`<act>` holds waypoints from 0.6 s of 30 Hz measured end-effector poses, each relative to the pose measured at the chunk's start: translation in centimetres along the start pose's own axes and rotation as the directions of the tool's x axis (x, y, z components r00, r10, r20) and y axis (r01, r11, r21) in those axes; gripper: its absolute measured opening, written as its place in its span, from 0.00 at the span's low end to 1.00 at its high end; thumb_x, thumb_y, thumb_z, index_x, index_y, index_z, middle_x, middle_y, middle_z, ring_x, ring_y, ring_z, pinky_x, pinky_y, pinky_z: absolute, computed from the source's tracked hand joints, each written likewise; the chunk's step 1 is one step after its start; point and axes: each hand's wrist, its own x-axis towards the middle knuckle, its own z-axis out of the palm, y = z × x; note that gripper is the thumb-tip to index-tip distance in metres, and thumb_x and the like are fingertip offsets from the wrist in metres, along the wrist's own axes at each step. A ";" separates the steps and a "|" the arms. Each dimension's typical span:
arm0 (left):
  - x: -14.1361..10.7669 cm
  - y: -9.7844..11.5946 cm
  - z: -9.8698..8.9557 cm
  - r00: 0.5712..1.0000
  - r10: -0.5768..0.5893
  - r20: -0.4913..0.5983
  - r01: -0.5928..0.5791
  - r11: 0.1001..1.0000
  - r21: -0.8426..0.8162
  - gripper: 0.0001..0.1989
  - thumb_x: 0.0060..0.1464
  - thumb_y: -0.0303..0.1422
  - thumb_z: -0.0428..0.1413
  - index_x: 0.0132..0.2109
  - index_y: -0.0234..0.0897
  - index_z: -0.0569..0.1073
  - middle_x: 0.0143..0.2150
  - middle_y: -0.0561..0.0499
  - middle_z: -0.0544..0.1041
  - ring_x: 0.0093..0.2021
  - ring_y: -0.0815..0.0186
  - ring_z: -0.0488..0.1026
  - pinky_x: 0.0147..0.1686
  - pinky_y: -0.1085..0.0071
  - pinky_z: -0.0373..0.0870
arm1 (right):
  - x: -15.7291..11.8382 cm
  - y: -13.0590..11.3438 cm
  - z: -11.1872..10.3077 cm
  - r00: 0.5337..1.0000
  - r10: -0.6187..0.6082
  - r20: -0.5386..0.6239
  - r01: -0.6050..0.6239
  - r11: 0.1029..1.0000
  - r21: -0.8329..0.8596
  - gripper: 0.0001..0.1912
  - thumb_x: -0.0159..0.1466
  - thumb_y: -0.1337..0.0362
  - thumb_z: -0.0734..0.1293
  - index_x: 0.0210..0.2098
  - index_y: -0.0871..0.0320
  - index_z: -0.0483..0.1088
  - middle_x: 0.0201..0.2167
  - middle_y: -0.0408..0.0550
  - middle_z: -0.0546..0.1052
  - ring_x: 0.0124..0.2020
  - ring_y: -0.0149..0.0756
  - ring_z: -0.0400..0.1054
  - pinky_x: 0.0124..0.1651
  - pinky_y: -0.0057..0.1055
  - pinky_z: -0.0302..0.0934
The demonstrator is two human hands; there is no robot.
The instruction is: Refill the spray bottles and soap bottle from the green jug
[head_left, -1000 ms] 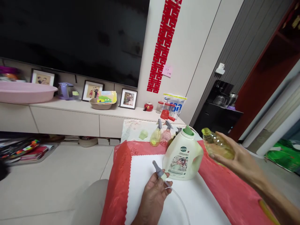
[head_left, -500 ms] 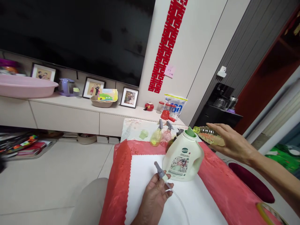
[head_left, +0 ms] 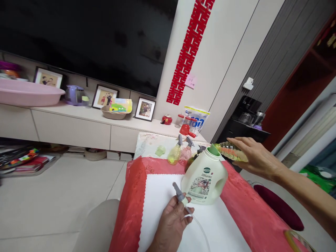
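Observation:
My left hand pinches a grey spray nozzle with a long clear tube hanging down from its collar. On the right, my right hand grips a clear yellowish bottle, tipped nearly level. The bottle's neck points left at the green spout in the mouth of a large pale-green jug; whether they touch I cannot tell. The jug stands upright with its handle to the right. Behind it are a yellow spray bottle, a pink spray bottle and a darker bottle, mostly hidden.
A white sheet lies over the red table covering. A pale-green lump sits near the far edge. Beyond, a low cabinet carries framed photos, a basin and jars. A roll of tape is at lower right.
My right hand and the yellowish bottle have moved slightly left, with the bottle's neck nearer the jug's spout. The left hand keeps hold of the spray nozzle. The view has shifted a little.

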 end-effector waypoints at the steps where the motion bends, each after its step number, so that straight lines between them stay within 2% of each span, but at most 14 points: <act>1: 0.1 -0.1 -0.1 1.000 -0.001 0.006 0.001 1.000 -0.001 0.20 0.43 0.35 0.71 0.44 0.38 0.77 0.45 0.48 0.78 0.37 0.64 0.76 0.37 0.68 0.67 | 0.1 0.0 0.0 1.000 -0.009 0.005 0.009 1.000 -0.010 0.33 0.63 0.56 0.62 0.66 0.54 0.55 0.58 0.54 0.65 0.54 0.48 0.61 0.48 0.44 0.63; 7: 0.1 -0.2 -0.5 1.000 -0.012 0.021 0.012 1.000 -0.003 0.19 0.45 0.35 0.70 0.45 0.39 0.77 0.46 0.47 0.78 0.38 0.64 0.76 0.37 0.68 0.67 | 0.5 0.1 -0.5 0.999 -0.046 0.008 0.046 0.996 -0.079 0.32 0.63 0.57 0.62 0.66 0.49 0.52 0.58 0.50 0.64 0.54 0.46 0.60 0.45 0.41 0.61; 18: -0.1 -0.3 -0.4 1.000 -0.013 0.023 0.012 1.000 0.012 0.18 0.46 0.36 0.70 0.44 0.40 0.77 0.46 0.48 0.77 0.38 0.65 0.76 0.38 0.69 0.66 | 1.0 0.5 -0.8 0.997 -0.071 -0.036 0.064 0.983 -0.169 0.32 0.60 0.61 0.63 0.64 0.48 0.55 0.58 0.47 0.65 0.55 0.44 0.59 0.46 0.41 0.56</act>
